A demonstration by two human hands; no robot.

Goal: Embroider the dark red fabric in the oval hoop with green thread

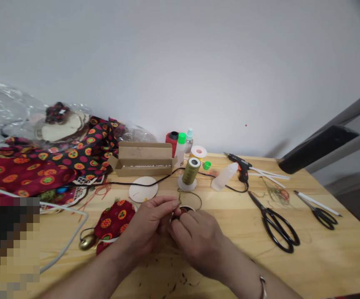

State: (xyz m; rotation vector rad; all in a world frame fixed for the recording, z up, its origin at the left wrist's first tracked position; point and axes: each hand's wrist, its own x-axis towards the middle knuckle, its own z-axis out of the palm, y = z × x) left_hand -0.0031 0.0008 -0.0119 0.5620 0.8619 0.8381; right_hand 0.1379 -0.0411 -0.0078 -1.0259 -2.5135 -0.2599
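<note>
My left hand (150, 220) is closed, thumb and forefinger pinched at the end of an olive-green thread (200, 200). Against it, my right hand (198, 238) curls with its fingers folded around a small round fabric-covered piece (188, 207), dark red with a pale rim. Both hands mostly hide that piece. Behind them stands a spool of olive-green thread (191, 172), from whose foot the thread loops towards my fingers. Left of my left wrist lies a dark red patterned fabric piece (113, 222), beside a brass bell (88, 241).
Large black-handled scissors (279, 230), smaller scissors (320, 214) and a glue gun (240, 164) lie to the right. A tilted white bottle (224, 177), an open cardboard box (145, 168) and a white disc (143, 189) are behind. Patterned cloth (27, 170) and a white cable (70, 243) occupy the left.
</note>
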